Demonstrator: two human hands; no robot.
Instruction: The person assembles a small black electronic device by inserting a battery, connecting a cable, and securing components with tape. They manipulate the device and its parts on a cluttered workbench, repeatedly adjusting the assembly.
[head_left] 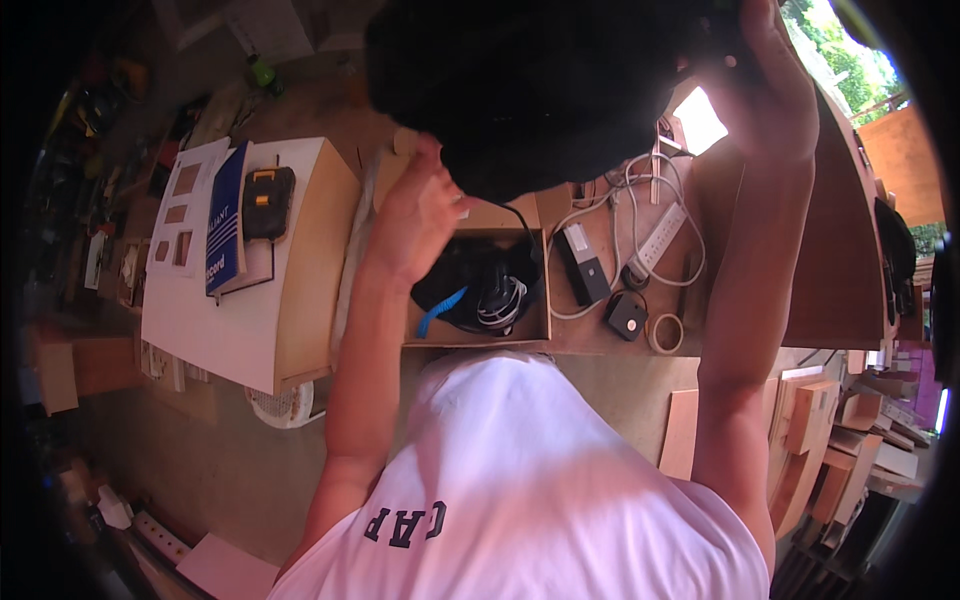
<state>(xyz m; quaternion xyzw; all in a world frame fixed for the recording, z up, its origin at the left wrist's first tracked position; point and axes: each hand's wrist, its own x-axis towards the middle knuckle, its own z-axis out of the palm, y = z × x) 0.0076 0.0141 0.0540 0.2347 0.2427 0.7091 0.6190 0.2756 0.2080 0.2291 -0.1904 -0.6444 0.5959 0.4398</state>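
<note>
A large black, soft-looking thing fills the top of the view, close up; its kind is hard to make out. My right hand grips its right side, the fingers partly hidden by it and by glare. At its lower left edge, my left hand is closed with the fingertips against the black material. Below hangs an open cardboard box on the bench, and a thin dark strap or cord runs by it. Inside lie a black bundle with a coiled white cable and a blue strip.
Right of the box are a power strip with a white cord, a black-and-white box, a small black device and a tape roll. At left, a white-topped cabinet bears a blue book and a black-yellow case.
</note>
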